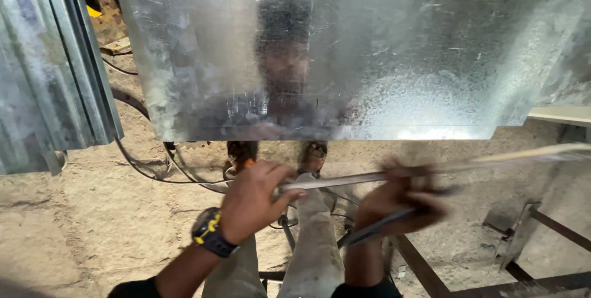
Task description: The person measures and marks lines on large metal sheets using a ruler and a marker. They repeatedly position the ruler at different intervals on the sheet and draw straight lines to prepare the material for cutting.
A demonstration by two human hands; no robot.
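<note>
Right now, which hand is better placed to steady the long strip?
Probably the left hand: it looks sharp and pinches the strip near its end, while the right hand is blurred and holds a dark tool.

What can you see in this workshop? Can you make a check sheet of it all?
Surface: sandy dirt floor; no table seen.
Job's things: big galvanized metal sheet, shiny and standing up; long thin metal strip held level in front of it.
Clutter: stacked metal sheets at left; rusty steel frame at lower right.
Grippers: left hand pinches the strip, wristwatch on that wrist; right hand is blurred, gripping a dark tool I cannot identify.
Cables: black cable trailing over the floor.
Surroundings: person's legs and shoes below the sheet.
</note>
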